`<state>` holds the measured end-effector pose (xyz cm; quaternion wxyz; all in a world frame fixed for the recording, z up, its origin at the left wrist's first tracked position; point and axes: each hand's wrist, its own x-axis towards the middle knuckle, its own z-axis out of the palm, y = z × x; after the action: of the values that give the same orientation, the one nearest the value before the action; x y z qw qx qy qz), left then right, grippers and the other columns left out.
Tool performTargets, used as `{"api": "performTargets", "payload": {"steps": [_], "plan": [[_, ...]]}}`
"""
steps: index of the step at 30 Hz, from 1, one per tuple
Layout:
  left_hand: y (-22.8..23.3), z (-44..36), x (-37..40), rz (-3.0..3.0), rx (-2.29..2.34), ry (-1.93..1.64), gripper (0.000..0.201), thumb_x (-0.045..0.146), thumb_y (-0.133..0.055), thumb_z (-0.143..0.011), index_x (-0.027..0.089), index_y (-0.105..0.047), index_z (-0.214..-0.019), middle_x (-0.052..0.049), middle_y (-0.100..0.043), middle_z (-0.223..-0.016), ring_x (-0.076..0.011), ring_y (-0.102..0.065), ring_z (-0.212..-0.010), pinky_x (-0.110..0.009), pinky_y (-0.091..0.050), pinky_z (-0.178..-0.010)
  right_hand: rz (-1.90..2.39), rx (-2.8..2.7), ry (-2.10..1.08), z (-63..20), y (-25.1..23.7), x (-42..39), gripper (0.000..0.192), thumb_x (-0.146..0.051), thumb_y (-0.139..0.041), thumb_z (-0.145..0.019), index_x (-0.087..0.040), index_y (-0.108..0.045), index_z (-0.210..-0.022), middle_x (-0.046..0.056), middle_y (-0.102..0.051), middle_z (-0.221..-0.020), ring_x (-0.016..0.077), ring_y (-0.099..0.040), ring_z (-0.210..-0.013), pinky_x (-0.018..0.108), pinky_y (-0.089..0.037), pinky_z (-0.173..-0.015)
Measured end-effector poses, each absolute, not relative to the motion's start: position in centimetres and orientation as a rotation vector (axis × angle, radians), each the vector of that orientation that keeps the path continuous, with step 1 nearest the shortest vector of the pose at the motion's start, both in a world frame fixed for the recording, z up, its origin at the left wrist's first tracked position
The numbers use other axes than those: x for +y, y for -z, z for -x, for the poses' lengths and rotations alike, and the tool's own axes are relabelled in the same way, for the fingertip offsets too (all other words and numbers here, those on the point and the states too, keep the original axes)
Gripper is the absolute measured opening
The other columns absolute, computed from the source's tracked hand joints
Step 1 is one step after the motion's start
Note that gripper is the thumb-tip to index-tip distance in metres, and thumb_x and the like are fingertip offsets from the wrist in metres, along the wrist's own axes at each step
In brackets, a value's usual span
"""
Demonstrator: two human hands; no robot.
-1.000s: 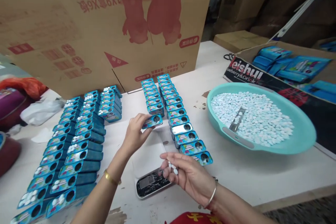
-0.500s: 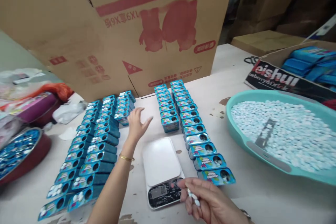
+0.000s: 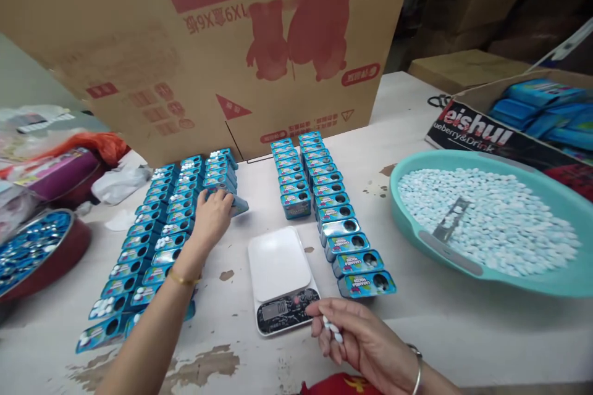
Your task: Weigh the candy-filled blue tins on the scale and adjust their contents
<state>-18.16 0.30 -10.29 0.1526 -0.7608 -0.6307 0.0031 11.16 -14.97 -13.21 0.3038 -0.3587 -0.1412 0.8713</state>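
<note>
My left hand (image 3: 214, 216) reaches over the front of the third left-hand column, its fingers closed on a blue tin (image 3: 239, 205) that sits askew there; the palm side is hidden. My right hand (image 3: 345, 330) is curled palm-up around several small white candies (image 3: 332, 328), with thumb and forefinger beside the front corner of a white kitchen scale (image 3: 279, 262). Nothing lies on the scale's plate. Left of the scale stand columns of blue tins (image 3: 162, 241), many with white candies on top. Two more columns of tins (image 3: 356, 263) with round holes stand to its right.
A turquoise basin (image 3: 417, 231) of white candies, with a metal strip (image 3: 451, 220) in it, stands at right. Behind it is a carton (image 3: 467, 129) of blue tins. A large cardboard box (image 3: 287, 55) walls off the back. A red bowl (image 3: 69, 253) of blue-wrapped pieces is at left.
My left hand has moved left and down from beside the column, and its spread fingers have closed on a tin. My right hand still holds the candies near the scale. The view has shifted slightly.
</note>
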Motion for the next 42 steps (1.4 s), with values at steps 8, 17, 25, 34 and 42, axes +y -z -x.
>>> {"api": "performTargets", "payload": {"steps": [8,17,25,34,42], "plan": [[7.7,8.6,-7.6,2.607,-1.526,-0.265,0.009,0.023,-0.055,-0.087,0.016,-0.06,-0.083,-0.008,-0.061,-0.083,-0.0207,-0.059,-0.072,-0.032,-0.042,-0.062,0.963,-0.393,-2.353,-11.7,13.5,-16.6,0.035,-0.038,-0.078,-0.067,-0.01,-0.068,-0.084,0.004,-0.064,-0.07,0.0074,-0.058,-0.054,0.015,-0.038,-0.044],[6.4,10.6,-9.7,2.578,-1.779,0.444,0.032,0.043,-0.054,-0.088,0.018,-0.054,-0.108,-0.008,-0.063,-0.107,-0.0206,-0.061,-0.095,-0.033,-0.048,-0.081,0.99,-0.178,-2.268,-13.2,14.6,-17.6,0.03,-0.028,-0.079,-0.066,-0.01,-0.068,-0.087,0.007,-0.069,-0.076,0.0103,-0.064,-0.064,0.016,-0.048,-0.056],[11.2,16.6,-15.5,2.133,-2.396,1.033,0.031,0.044,-0.054,-0.086,0.018,-0.06,-0.102,-0.004,-0.066,-0.089,-0.0154,-0.062,-0.076,-0.029,-0.049,-0.071,1.116,-0.068,-2.259,-13.4,16.6,-19.0,0.019,-0.017,-0.072,-0.07,-0.011,-0.067,-0.086,0.008,-0.069,-0.078,0.0125,-0.065,-0.068,0.02,-0.05,-0.06],[14.0,16.4,-16.8,2.124,-2.37,1.209,0.027,0.037,-0.059,-0.085,0.018,-0.061,-0.104,-0.003,-0.067,-0.088,-0.0142,-0.063,-0.078,-0.027,-0.05,-0.071,1.133,-0.243,-2.254,-12.3,16.3,-18.3,0.031,-0.027,-0.079,-0.064,-0.011,-0.067,-0.088,0.006,-0.066,-0.082,0.0111,-0.063,-0.069,0.019,-0.047,-0.059],[12.3,14.3,-15.2,2.366,-1.966,1.14,0.016,0.025,-0.054,-0.09,0.018,-0.059,-0.103,-0.003,-0.062,-0.086,-0.0128,-0.057,-0.077,-0.026,-0.046,-0.068,1.174,-0.593,-2.155,-11.2,13.2,-14.5,0.03,-0.029,-0.074,-0.07,-0.014,-0.063,-0.093,0.005,-0.065,-0.084,0.0075,-0.055,-0.062,0.02,-0.04,-0.054]]}}
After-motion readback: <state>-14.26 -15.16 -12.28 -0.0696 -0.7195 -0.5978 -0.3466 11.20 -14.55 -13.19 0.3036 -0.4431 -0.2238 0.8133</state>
